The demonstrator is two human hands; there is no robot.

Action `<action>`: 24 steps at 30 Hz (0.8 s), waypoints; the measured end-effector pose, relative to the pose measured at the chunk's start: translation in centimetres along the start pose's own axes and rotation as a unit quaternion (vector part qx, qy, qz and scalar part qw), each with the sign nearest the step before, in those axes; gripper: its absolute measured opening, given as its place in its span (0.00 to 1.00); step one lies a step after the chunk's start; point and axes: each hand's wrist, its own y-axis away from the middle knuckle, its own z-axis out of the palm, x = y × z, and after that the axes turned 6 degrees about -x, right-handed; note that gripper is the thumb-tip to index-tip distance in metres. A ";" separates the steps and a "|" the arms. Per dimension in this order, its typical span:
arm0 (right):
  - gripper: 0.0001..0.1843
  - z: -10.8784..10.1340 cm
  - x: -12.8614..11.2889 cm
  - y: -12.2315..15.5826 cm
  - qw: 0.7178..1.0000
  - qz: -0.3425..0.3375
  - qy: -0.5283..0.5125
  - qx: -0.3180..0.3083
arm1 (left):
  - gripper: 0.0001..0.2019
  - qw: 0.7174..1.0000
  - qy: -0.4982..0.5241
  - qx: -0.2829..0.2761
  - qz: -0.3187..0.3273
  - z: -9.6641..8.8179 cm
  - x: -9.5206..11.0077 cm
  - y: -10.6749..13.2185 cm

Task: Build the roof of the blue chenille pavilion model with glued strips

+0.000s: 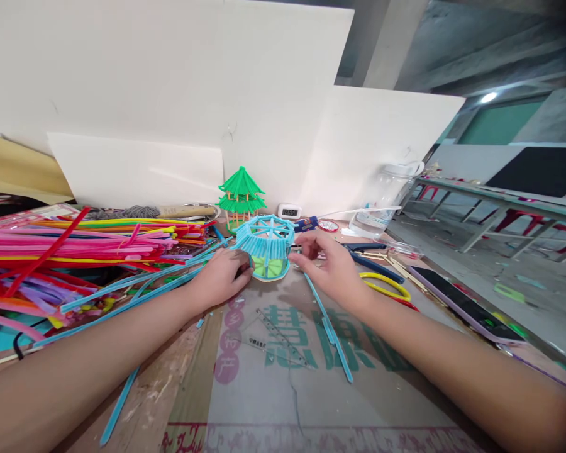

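Note:
A small pavilion model of light-blue pipe cleaners, with an open spoked top and a green floor, stands on the table in front of me. My left hand is at its left side, with fingers curled against its edge. At the right side, my right hand has its thumb and index finger apart, their tips by the model's rim. Blue pipe-cleaner strips lie below my right hand, and longer blue pipe cleaners run under my left forearm. A green tiered pagoda model stands behind.
Bundled colourful pipe cleaners fill the left side. To the right are yellow-handled scissors, dark-handled pliers, thin wooden sticks, a phone and a clear plastic jug. A digital timer and clear triangular ruler are also there.

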 end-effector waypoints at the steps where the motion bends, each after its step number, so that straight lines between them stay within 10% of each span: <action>1: 0.15 -0.2 0.0 0.0 0.997 -0.053 0.062 -0.007 | 0.10 1.000 -0.001 0.001 -0.001 0.0 0.0 0.0; 5: 0.19 -0.3 -0.1 0.1 0.968 -0.159 0.195 -0.019 | 0.10 1.000 -0.004 0.003 0.000 0.1 0.0 -0.1; 24: 0.20 -0.1 0.2 -0.5 0.961 -0.134 0.240 -0.033 | 0.10 1.000 0.002 0.001 -0.008 0.1 0.1 -0.1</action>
